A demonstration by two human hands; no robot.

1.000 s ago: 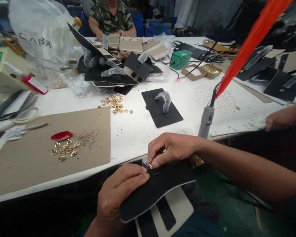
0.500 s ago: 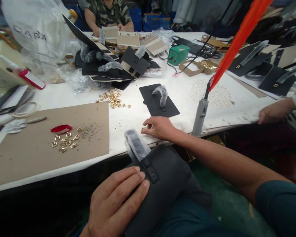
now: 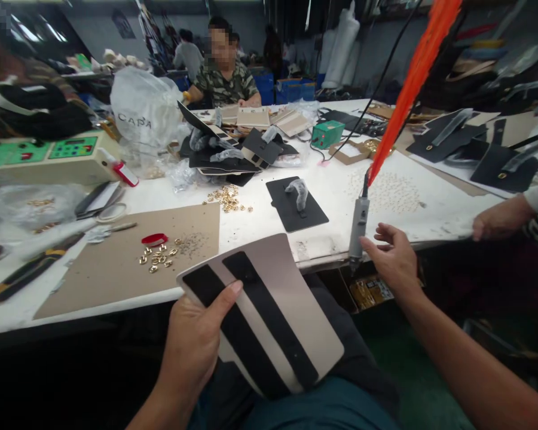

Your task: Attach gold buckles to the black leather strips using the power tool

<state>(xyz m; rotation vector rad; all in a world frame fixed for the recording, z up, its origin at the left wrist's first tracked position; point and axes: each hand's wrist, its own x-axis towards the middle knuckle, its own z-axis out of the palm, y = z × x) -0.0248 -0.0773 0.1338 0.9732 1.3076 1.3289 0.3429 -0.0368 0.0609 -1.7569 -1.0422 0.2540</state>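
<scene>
My left hand (image 3: 192,340) grips a flat bag panel (image 3: 269,310) over my lap; its beige side faces up and carries two black strips. The thumb lies across the panel's left part. My right hand (image 3: 392,258) is at the table's front edge with its fingers apart, its fingertips just beside a grey hanging tool (image 3: 357,230) on a black cord. Whether the fingers touch the tool is unclear. An orange strip (image 3: 412,83) hangs above the tool.
A brown cardboard sheet (image 3: 116,269) holds gold buckles (image 3: 158,258) and a red ring (image 3: 155,239). More gold buckles (image 3: 226,199) and a black panel (image 3: 296,206) lie on the white table (image 3: 260,230). A co-worker's hand (image 3: 497,220) rests at right. Another person sits across.
The panel has been flipped from its black side to its beige side. My right hand left the table surface and moved right to the hanging tool. The camera tilted up.
</scene>
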